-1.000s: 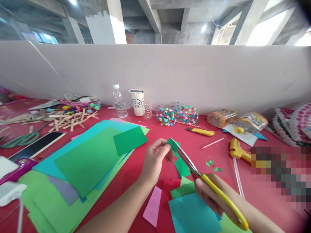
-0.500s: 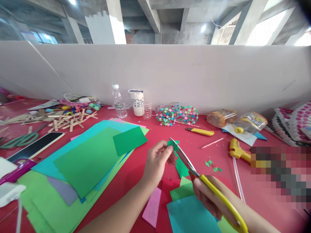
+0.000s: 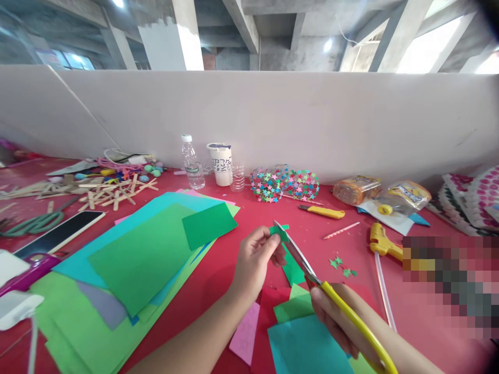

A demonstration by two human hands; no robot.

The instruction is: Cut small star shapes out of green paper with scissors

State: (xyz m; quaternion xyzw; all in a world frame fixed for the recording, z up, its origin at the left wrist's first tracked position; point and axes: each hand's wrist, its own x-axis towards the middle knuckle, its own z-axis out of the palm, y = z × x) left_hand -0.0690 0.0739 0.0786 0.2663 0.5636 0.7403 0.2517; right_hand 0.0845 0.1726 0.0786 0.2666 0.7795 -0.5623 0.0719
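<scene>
Above red tabletop [image 3: 249,209], green paper [image 3: 278,234] between left fingers [image 3: 268,246], scissors [image 3: 334,297] within right fingers [image 3: 330,323]

A red tabletop [image 3: 257,210] with paper sheets [image 3: 140,259], wooden sticks [image 3: 117,196], phone [image 3: 62,234], yellow cutter [image 3: 327,212] and water bottle [image 3: 193,171].

The label [image 3: 192,170] on the bottle [image 3: 189,155] seems to read "Cestbon"; the cup's [image 3: 221,179] lettering [image 3: 221,165] is illegible.

left fingers [image 3: 272,243]: green paper [image 3: 274,229] | right fingers [image 3: 317,297]: yellow-handled scissors [image 3: 353,319] | blades [image 3: 300,255]: at paper
</scene>
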